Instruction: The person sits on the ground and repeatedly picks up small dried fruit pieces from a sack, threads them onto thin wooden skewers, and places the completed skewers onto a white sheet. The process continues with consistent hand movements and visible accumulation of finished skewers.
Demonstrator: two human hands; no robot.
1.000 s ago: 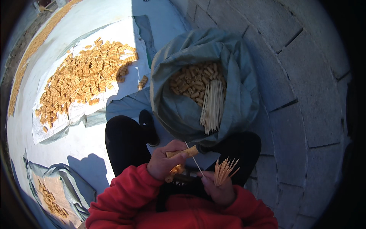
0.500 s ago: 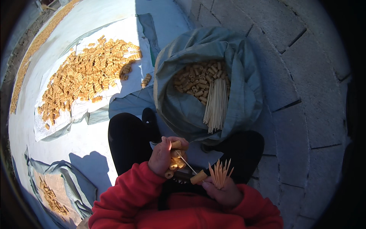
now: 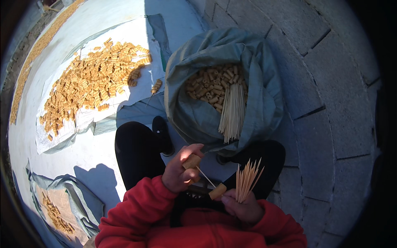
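Observation:
In front of my lap, my left hand [image 3: 180, 168] is closed around tan hollow tube pieces. One tube piece [image 3: 191, 161] sits between its thumb and fingers; others are partly hidden in the palm. My right hand [image 3: 244, 206] grips a fanned bundle of pointed wooden skewers [image 3: 247, 178], their tips upward. It also holds a single skewer [image 3: 205, 176] slanting toward my left hand. Threaded on that skewer, near my right fingers, is another tube piece [image 3: 217, 191]. The skewer's far end meets the tube in my left hand; whether it has gone in I cannot tell.
Beyond my knees stands an open grey-green woven sack [image 3: 182, 111] with many loose tubes [image 3: 215, 84] and a bundle of pale sticks [image 3: 232, 115]. Left, a white sheet [image 3: 136, 31] bears a heap of skewered tubes [image 3: 91, 78]. A smaller cloth [image 3: 82, 190] lies nearer left.
My left fingers have opened and shifted around the tubes, bringing one up to the skewer's end; fewer tubes show below. The skewer bundle in my right hand has tilted and risen slightly.

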